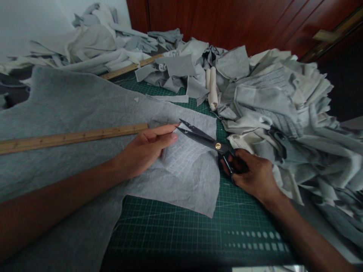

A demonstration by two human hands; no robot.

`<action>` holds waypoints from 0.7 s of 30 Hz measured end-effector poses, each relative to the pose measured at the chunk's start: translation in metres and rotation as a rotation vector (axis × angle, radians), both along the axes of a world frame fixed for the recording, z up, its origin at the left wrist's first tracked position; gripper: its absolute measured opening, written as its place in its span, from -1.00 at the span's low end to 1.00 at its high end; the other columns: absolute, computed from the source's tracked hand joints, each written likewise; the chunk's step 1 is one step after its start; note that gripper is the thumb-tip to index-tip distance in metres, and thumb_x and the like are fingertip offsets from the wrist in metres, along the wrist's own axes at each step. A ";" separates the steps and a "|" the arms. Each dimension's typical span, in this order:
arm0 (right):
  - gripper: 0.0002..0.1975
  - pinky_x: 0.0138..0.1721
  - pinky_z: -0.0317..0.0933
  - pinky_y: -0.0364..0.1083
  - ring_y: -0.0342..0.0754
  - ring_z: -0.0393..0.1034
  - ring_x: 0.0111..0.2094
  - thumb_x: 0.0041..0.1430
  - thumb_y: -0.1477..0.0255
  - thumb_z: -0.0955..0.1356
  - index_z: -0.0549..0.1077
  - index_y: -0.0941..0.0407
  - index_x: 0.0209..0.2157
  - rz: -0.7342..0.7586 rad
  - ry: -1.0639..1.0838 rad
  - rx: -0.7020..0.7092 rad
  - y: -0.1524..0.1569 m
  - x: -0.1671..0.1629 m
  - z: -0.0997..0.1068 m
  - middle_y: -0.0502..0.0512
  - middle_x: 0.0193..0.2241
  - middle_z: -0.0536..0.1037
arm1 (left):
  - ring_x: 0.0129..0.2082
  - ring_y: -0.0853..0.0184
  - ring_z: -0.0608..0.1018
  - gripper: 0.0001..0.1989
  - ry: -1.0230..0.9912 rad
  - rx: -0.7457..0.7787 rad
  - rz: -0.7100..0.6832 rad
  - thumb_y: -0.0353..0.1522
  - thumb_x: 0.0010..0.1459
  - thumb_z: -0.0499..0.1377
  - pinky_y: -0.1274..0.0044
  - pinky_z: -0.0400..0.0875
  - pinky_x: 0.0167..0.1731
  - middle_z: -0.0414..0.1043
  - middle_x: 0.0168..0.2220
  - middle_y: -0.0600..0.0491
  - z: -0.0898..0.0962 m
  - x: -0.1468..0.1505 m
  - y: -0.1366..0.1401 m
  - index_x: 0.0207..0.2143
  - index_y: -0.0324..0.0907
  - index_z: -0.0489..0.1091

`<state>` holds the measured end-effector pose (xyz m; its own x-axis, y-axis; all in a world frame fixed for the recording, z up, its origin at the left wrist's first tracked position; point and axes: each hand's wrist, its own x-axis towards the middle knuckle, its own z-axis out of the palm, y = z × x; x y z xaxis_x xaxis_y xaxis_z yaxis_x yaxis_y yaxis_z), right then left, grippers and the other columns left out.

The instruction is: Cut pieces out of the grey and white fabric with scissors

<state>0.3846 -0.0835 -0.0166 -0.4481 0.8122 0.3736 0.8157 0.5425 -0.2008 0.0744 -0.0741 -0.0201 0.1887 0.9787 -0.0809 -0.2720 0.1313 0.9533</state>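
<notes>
Gripping the black scissors (206,141), blades parted, is the right hand (255,172); the left hand (149,149) pinches the stitched grey cloth (184,156), which lies over the larger grey fabric (70,102); behind, cut scraps (181,67) are already piled; the cutting on this cloth seems not yet finished

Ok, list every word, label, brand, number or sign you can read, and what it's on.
No word, brand or number is readable.
Near ruler: scale marks, too blurred to read.
Far ruler: too small and blurred to read.
Mat: grid lines, pale dots and squares; no readable figures.
Scissors: pale marks on the blades, too small to read.
</notes>
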 end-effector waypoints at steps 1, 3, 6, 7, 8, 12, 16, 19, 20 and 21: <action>-0.91 -0.59 0.13 -0.21 -0.19 0.31 -0.64 0.06 0.42 0.41 0.41 0.09 -0.39 0.001 0.000 0.006 0.000 -0.001 0.000 -0.11 -0.60 0.44 | -0.61 0.53 0.18 -0.65 0.024 0.012 0.019 -0.29 0.17 0.35 0.69 0.06 -0.63 0.22 -0.60 0.22 -0.001 0.000 0.000 0.01 -0.17 0.60; -0.91 -0.59 0.13 -0.21 -0.18 0.31 -0.64 0.07 0.43 0.41 0.40 0.09 -0.40 0.002 -0.008 0.022 0.000 -0.002 0.000 -0.10 -0.61 0.44 | -0.61 0.53 0.12 -0.67 0.054 0.041 0.032 -0.27 0.19 0.34 0.66 -0.02 -0.64 0.15 -0.61 0.23 -0.002 0.000 0.000 -0.02 -0.20 0.61; -0.91 -0.59 0.11 -0.21 -0.18 0.31 -0.65 0.08 0.44 0.39 0.37 0.09 -0.42 0.006 -0.018 0.047 0.000 -0.005 0.001 -0.10 -0.62 0.42 | -0.59 0.52 0.11 -0.71 0.109 0.081 0.031 -0.29 0.22 0.30 0.62 -0.05 -0.62 0.13 -0.60 0.22 -0.001 0.000 0.000 -0.06 -0.23 0.62; -0.90 -0.59 0.10 -0.21 -0.19 0.30 -0.65 0.08 0.44 0.39 0.36 0.09 -0.43 0.010 -0.020 0.053 0.000 -0.006 0.001 -0.10 -0.62 0.41 | -0.59 0.52 0.11 -0.74 0.131 0.090 0.024 -0.30 0.24 0.28 0.61 -0.04 -0.61 0.12 -0.60 0.22 0.000 0.000 0.000 -0.08 -0.24 0.62; -0.90 -0.59 0.09 -0.21 -0.19 0.30 -0.65 0.08 0.44 0.38 0.35 0.09 -0.44 0.012 -0.022 0.057 0.000 -0.006 0.001 -0.10 -0.63 0.41 | -0.59 0.52 0.12 -0.77 0.151 0.101 0.010 -0.31 0.26 0.26 0.61 -0.04 -0.61 0.12 -0.60 0.22 0.001 -0.001 -0.001 -0.12 -0.25 0.61; -0.92 -0.59 0.05 -0.19 -0.18 0.30 -0.65 0.05 0.47 0.35 0.33 0.10 -0.45 0.018 -0.037 0.065 -0.001 -0.007 0.001 -0.08 -0.62 0.41 | -0.59 0.52 0.13 -0.76 0.200 0.162 -0.051 -0.37 0.30 0.19 0.60 -0.01 -0.60 0.13 -0.61 0.22 0.004 -0.002 -0.001 -0.45 -0.25 0.49; -0.95 -0.55 0.05 -0.17 -0.15 0.32 -0.62 0.03 0.47 0.34 0.35 0.10 -0.44 0.019 -0.060 0.063 -0.001 -0.004 -0.002 -0.05 -0.60 0.43 | -0.58 0.52 0.14 -0.69 0.248 0.186 -0.058 -0.38 0.30 0.17 0.61 0.02 -0.58 0.11 -0.60 0.21 0.004 -0.002 0.000 -0.54 -0.22 0.36; -0.96 -0.55 0.02 -0.16 -0.15 0.29 -0.63 0.03 0.48 0.34 0.37 0.11 -0.41 0.022 -0.069 0.056 0.000 -0.001 -0.003 -0.04 -0.60 0.43 | -0.59 0.52 0.13 -0.69 0.265 0.207 -0.059 -0.37 0.30 0.16 0.61 0.02 -0.59 0.09 -0.61 0.21 0.003 -0.002 0.000 -0.53 -0.22 0.35; -0.95 -0.55 0.01 -0.16 -0.15 0.28 -0.63 0.02 0.48 0.34 0.37 0.11 -0.41 0.027 -0.065 0.047 0.000 -0.001 -0.003 -0.04 -0.59 0.42 | -0.60 0.52 0.12 -0.69 0.265 0.212 -0.067 -0.37 0.31 0.16 0.61 0.01 -0.60 0.09 -0.61 0.21 0.003 -0.003 0.000 -0.53 -0.22 0.35; -0.95 -0.56 0.01 -0.17 -0.16 0.27 -0.63 0.02 0.48 0.34 0.37 0.11 -0.40 0.034 -0.058 0.034 0.001 -0.001 -0.002 -0.04 -0.59 0.42 | -0.60 0.52 0.12 -0.68 0.262 0.213 -0.077 -0.36 0.31 0.16 0.61 0.00 -0.62 0.09 -0.62 0.21 0.003 -0.003 0.000 -0.54 -0.21 0.33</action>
